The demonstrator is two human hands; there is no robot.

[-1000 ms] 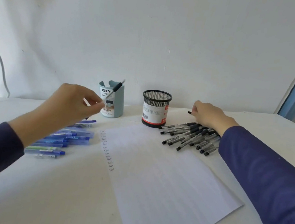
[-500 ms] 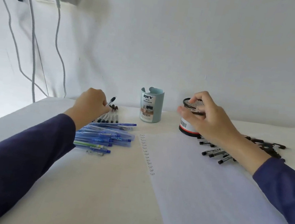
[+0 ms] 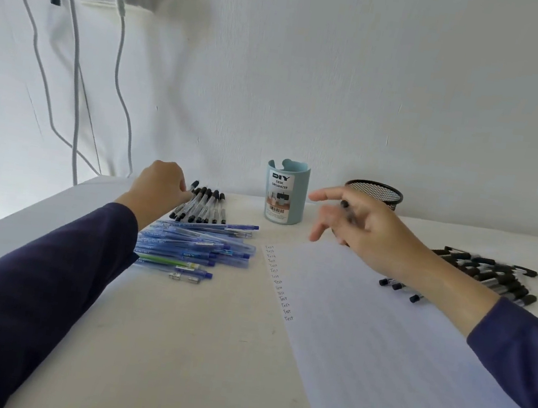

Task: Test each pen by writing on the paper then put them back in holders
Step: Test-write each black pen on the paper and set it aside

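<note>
— White surface (image 3: 188, 348) first: where is the open room?
— Along the near edge. A bare strip runs between the left sleeve (image 3: 24, 290) and the paper (image 3: 396, 343), up to the pile of blue pens (image 3: 195, 249). The paper lies skewed and fills the near-right part. A column of "Test" words runs down its left edge.
— The holders?
— Both stand at the far edge by the wall, with a gap between them. The teal holder (image 3: 285, 192) is on the left and the black mesh holder (image 3: 374, 192) on the right.
— Left hand?
— The left hand (image 3: 159, 185) is toward the far-left corner with its fingers curled. Their tips are at the leftmost pen (image 3: 194, 184) in a row of black-capped pens (image 3: 208, 207) just beyond the blue pile. I cannot tell whether they pinch that pen or only touch it.
— Right hand?
— The right hand (image 3: 360, 230) is blurred and hovers over the paper's far edge, in front of the mesh holder. Its thumb and fingers pinch a black pen (image 3: 346, 209). The forefinger stretches toward the teal holder and the others are loosely spread.
— What crowds the right edge?
— A heap of black pens (image 3: 492, 276) behind the wrist, with a few just beside the paper's right edge.
— Far-left corner?
— White cables (image 3: 74, 100) hang down the wall past it.
</note>
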